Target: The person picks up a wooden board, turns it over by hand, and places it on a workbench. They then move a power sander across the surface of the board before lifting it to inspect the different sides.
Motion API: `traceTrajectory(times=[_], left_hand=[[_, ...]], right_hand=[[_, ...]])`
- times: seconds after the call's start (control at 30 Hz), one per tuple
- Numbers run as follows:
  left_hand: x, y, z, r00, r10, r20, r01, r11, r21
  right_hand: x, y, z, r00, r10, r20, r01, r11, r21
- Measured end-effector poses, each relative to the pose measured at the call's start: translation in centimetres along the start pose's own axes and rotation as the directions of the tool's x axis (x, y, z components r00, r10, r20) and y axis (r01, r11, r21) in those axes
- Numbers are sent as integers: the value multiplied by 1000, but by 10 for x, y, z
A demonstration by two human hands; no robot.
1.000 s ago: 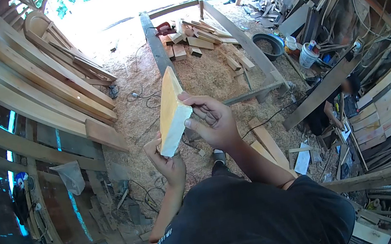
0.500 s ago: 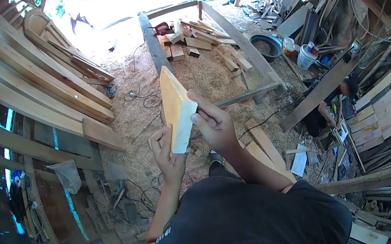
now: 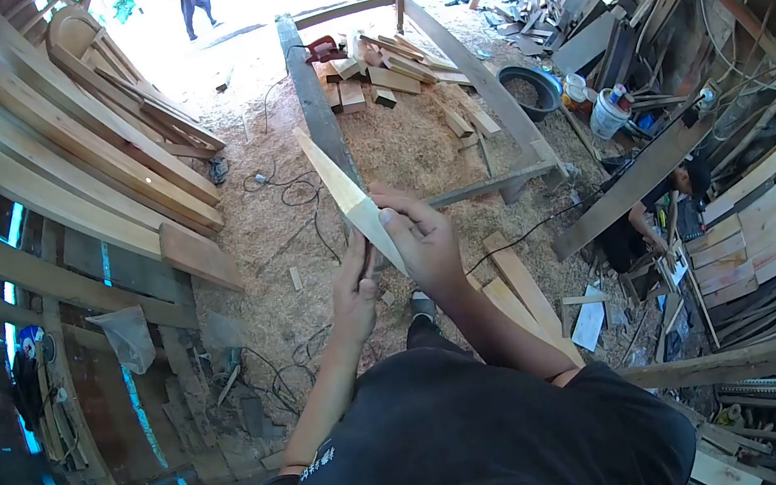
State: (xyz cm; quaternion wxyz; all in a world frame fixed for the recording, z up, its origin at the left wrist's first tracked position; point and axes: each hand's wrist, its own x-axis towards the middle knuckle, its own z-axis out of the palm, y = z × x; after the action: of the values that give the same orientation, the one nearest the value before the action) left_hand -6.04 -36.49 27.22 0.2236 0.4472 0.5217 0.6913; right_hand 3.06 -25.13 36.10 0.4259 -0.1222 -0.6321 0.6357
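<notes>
A pale piece of wood (image 3: 366, 216) is held up in front of me, tilted, with its long narrow edge towards me. My right hand (image 3: 426, 245) is closed on its right side, the thumb pressed near the corner where two edges meet. My left hand (image 3: 353, 293) is closed against the lower left side of the wood, its fingers partly hidden behind it. Beyond the wood stands a low frame of wooden beams (image 3: 321, 117), and a red power tool (image 3: 324, 49) rests at its far left side.
Cut wood blocks (image 3: 392, 78) are heaped inside the frame. Long boards (image 3: 81, 138) lean at the left. A dark basin (image 3: 531, 91) and white bucket (image 3: 608, 116) stand at the right. Cables (image 3: 300, 190) cross the sawdust floor. A person (image 3: 642, 230) crouches at right; another (image 3: 194, 5) is outside.
The piece of wood has been turned in my hands, so its broad yellowish face no longer shows. My left hand has shifted right and down. The person outside has moved right, further into view.
</notes>
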Motion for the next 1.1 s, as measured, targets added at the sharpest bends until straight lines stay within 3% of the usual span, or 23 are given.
traceTrajectory(times=[0.03, 0.07, 0.13, 0.17, 0.2, 0.23, 0.3, 0.37, 0.43, 0.47, 0.5, 0.53, 0.63, 0.73, 1.03, 1.07, 1.1], left_hand=[[3, -3, 6, 1000, -22, -13, 20, 994, -112], [10, -5, 7, 1000, -18, -12, 16, 994, -111], [29, -10, 3, 993, 116, -26, -101, 941, 323], [30, -16, 1, 992, 122, -31, -105, 939, 327], [26, -25, 0, 998, -36, -50, 45, 984, 172], [23, -39, 1, 980, -193, -45, 194, 981, 6], [19, -75, -7, 982, -171, -82, 173, 985, 12], [7, -103, -17, 928, -360, -100, 325, 910, -258], [-7, -125, -26, 881, -468, -72, 427, 850, -310], [-18, -135, -26, 879, -472, -72, 414, 828, -378], [-20, -138, -25, 879, -471, -75, 392, 804, -447], [-16, -136, -24, 863, -497, -91, 406, 789, -461], [-6, -136, -30, 866, -468, -175, 381, 846, -373], [8, -133, -60, 774, -594, -220, 519, 794, -318], [40, -160, -78, 748, -600, -282, 424, 760, -492], [47, -161, -76, 748, -600, -284, 423, 760, -493], [52, -165, -74, 763, -555, -332, 430, 819, -381]], right_hand=[[-1, 13, -1, 995, 97, -36, -97, 995, 7], [-2, 26, -1, 979, 193, -71, -193, 981, 18], [-5, 41, 6, 977, 189, -103, -184, 981, 54], [-8, 52, 7, 972, 194, -134, -183, 979, 85], [-8, 86, -3, 972, 199, -122, -206, 978, -47], [-9, 107, -5, 975, 195, -108, -201, 978, -55], [-9, 145, 1, 949, 274, -154, -277, 961, -3], [-11, 187, -2, 927, 345, -146, -345, 938, 28], [-17, 213, -3, 848, 523, -84, -530, 837, -135], [-21, 227, -4, 834, 546, -75, -551, 823, -136], [-14, 229, -4, 886, 465, -1, -461, 878, -127], [-12, 229, -5, 920, 386, 71, -377, 919, -111], [3, 235, 10, 890, 448, 85, -451, 892, 23], [21, 241, 10, 854, 501, 140, -509, 860, 29], [47, 274, -14, 687, 581, 437, -676, 731, 90], [55, 273, -15, 670, 581, 461, -686, 722, 86], [63, 274, -17, 671, 579, 463, -684, 724, 85]])
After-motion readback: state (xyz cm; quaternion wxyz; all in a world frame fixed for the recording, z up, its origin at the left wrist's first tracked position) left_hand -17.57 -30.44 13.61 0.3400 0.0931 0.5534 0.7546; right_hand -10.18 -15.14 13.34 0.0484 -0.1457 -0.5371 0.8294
